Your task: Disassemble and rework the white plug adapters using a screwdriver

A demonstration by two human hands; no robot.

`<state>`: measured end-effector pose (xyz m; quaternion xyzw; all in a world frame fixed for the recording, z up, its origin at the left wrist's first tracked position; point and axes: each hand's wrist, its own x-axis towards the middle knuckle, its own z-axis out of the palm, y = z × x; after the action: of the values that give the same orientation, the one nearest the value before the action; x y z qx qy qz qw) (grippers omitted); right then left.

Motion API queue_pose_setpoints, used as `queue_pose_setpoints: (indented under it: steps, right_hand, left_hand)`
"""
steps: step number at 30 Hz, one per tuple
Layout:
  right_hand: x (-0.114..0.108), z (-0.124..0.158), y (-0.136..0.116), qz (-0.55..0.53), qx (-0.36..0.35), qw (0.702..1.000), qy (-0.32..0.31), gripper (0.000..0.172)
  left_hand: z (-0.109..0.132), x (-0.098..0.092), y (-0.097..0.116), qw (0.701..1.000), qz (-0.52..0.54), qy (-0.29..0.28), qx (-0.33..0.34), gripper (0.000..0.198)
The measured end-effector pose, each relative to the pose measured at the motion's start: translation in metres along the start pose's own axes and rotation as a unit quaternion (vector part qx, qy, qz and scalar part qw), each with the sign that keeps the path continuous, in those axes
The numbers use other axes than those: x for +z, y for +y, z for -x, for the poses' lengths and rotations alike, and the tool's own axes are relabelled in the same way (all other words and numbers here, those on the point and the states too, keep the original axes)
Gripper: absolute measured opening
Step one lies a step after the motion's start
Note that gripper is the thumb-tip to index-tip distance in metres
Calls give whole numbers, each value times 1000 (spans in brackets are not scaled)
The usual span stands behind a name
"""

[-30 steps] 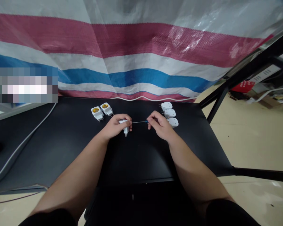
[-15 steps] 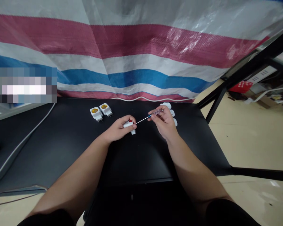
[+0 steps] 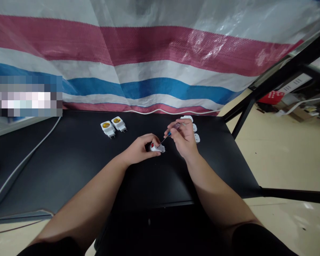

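The white plug unit (image 3: 156,149) is held over the middle of the dark tabletop (image 3: 82,160), its red switch (image 3: 152,145) turned upward. At the far left, a pale box-like object (image 3: 5,130) is seen; its upper part is masked by coarse blur, so its contents cannot be told. Beyond the table, on the right, a cardboard box (image 3: 300,115) is set on the floor, and what lies inside cannot be made out.

The near edge of the table is seen between the forearms, well apart from the plug unit, and bare surface is left between them. The far edge is bordered by a white cable (image 3: 160,111) and by a striped sheet (image 3: 149,53). Two amber-faced units (image 3: 108,129) are placed side by side, to the left and farther back. Three white units (image 3: 197,138) are lined up on the right, partly hidden by the right hand (image 3: 185,139).

The plug unit is pinched between the thumb and fingers of the left hand (image 3: 140,148) and protrudes past the fingertips toward the right. A screwdriver (image 3: 169,133) is gripped by its handle in the bent fingers and thumb of the right hand. Its shaft is slanted down to the plug unit, with the tip at the upper face, just beside the switch; whether a screw is met there cannot be told.
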<state>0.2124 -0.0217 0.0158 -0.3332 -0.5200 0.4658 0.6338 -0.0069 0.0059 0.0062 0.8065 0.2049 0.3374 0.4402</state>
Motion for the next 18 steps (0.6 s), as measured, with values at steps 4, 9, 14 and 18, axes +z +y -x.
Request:
queue_pose_setpoints:
  steps: [4,9,14,18]
  right_hand:
    - [3,3,-5,9,-5,999,-31,39]
    - [16,8,-14,-64,47,991,-107,30]
    - [39,11,-16,-138,99,980,-101,34]
    - [41,5,-20,-89,91,991,-32,44]
  left_hand:
    - [-2,2,2,1000,5,2,15,23]
    - [-2,3,0,1000,-21,14,16,27]
    - [-1,4,-4,999,-34,2,8,24]
    - [-2,3,-5,999,-41,5,-1,27]
